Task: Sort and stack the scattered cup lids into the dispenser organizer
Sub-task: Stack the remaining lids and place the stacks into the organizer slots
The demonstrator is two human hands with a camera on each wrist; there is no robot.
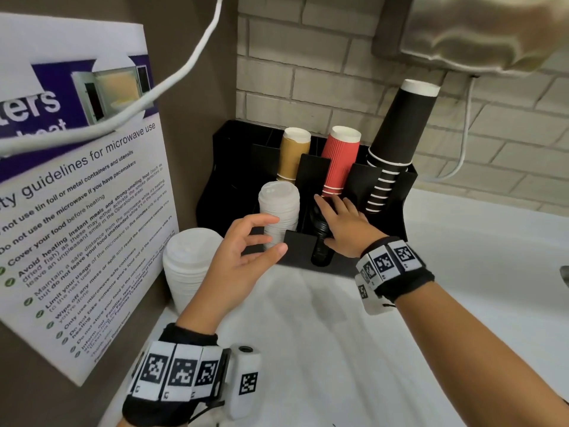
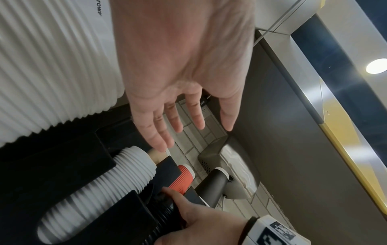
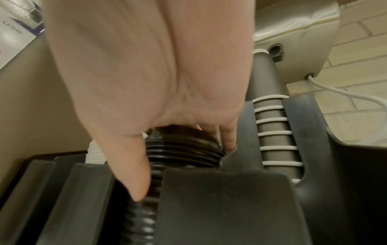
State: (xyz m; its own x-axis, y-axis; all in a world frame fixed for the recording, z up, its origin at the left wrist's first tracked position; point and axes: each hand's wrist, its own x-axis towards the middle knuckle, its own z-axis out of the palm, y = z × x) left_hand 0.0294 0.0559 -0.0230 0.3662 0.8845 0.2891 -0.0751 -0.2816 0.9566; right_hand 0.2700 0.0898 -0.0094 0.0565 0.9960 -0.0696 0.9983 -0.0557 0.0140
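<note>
The black dispenser organizer (image 1: pixel 234 155) stands on the white counter against the brick wall. A stack of white lids (image 1: pixel 278 204) fills its front left slot. A stack of black lids (image 1: pixel 321 251) lies in the middle slot. My right hand (image 1: pixel 335 220) grips that black stack (image 3: pixel 184 149) from above, thumb on one side and fingers on the other. My left hand (image 1: pixel 271 235) hovers open just left of the slotted white stack (image 2: pixel 117 185), holding nothing. A second, wider stack of white lids (image 1: pixel 191 266) stands on the counter left of the organizer.
Brown cups (image 1: pixel 294 155), red cups (image 1: pixel 338 161) and black cups (image 1: pixel 397 134) stand in the organizer's rear slots. A microwave poster (image 1: pixel 77 195) and a white cable (image 1: pixel 184 66) lie to the left. A wall-mounted unit (image 1: pixel 477 35) hangs at the upper right.
</note>
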